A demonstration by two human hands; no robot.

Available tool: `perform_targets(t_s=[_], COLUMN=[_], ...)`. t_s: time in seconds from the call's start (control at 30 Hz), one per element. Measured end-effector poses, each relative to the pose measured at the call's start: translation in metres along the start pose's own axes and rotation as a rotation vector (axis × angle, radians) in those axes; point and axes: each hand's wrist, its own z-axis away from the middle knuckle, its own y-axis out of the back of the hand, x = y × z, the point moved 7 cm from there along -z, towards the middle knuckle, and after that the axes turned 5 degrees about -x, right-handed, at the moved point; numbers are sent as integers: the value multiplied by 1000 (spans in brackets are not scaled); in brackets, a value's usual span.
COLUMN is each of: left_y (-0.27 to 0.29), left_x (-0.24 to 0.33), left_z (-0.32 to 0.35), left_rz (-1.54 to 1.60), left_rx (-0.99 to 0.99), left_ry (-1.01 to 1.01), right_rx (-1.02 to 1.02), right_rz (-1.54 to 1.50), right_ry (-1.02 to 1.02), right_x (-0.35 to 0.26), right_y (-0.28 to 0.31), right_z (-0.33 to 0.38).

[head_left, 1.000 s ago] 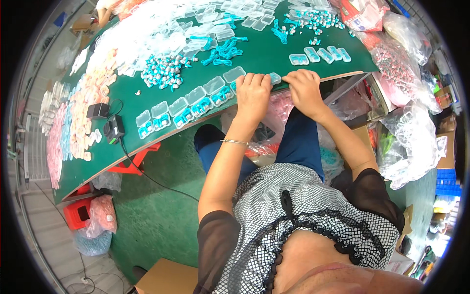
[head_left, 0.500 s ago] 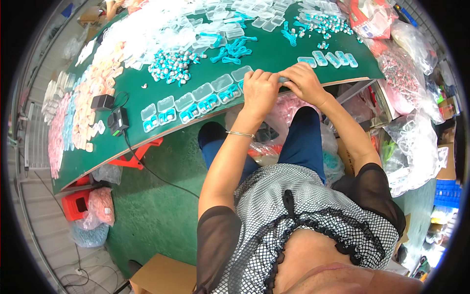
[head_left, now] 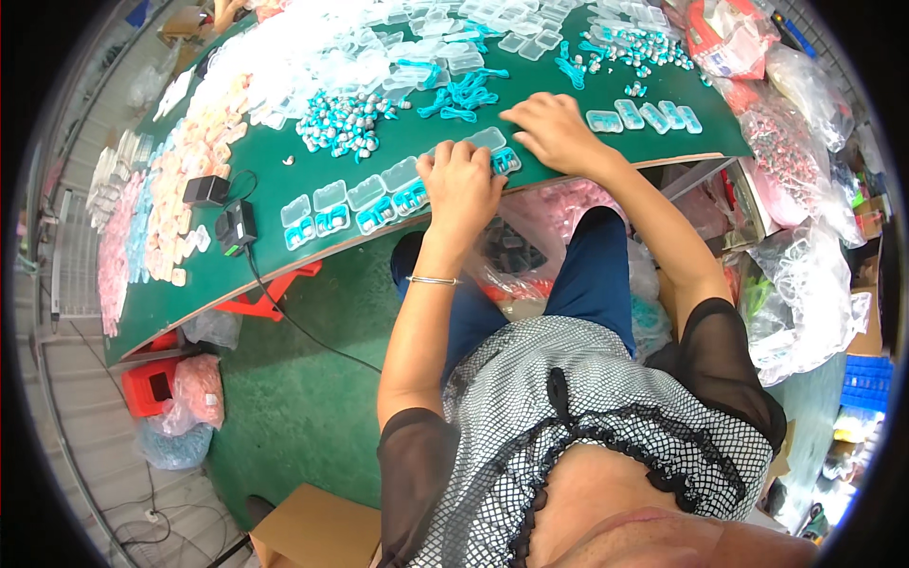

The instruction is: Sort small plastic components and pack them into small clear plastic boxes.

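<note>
My left hand [head_left: 461, 189] is bent down over the row of open cases, its fingers curled and its fingertips hidden. It covers part of one clear plastic case; what it grips cannot be made out. To its right, my right hand [head_left: 557, 133] is held low over the green tabletop, empty, its fingers stretched apart. Along the front edge stand several open clear cases [head_left: 376, 214] with teal cords and small pieces inside. One open case [head_left: 507, 161] lies between my hands. Several closed cases [head_left: 653, 117] lie right of my right hand.
Piles of teal-and-grey pieces [head_left: 346, 123], teal cords [head_left: 461, 95] and empty clear cases [head_left: 388, 66] spread over the green table [head_left: 265, 170]. Black adapters [head_left: 234, 229] with a cable sit at left, beside peach pieces [head_left: 180, 189]. Filled plastic bags [head_left: 776, 133] stand at right.
My hands were together around a small greyish thing and have now come apart. The left moved left and down onto the open cases; the right moved slightly left and opened.
</note>
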Motion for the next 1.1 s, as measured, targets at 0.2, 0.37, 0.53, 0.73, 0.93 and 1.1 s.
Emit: perform_targets(t_s=[0.2,0.37,0.53,0.73,0.93,1.1], left_y=[-9,8,-1,-5,3,33], left_x=[-1,-6,-6,3,2,-35], left_z=[-1,-2,-5,-6,0,29], left_rz=[67,97,126,141,160,40], left_rx=[-96,132,19,57,45,33], left_ry=[15,60,-58,-151,-32,94], right_rx=[-123,-65,87,92,111,126], right_rz=[-213,-465,-381,-456,-203,-17], right_ry=[-27,25,194,29,131,109], right_x=[4,-2,-31,-20,-21,-6], right_y=[-18,-3,10,2,15,22], right_z=[-16,-7,18,27,26,27])
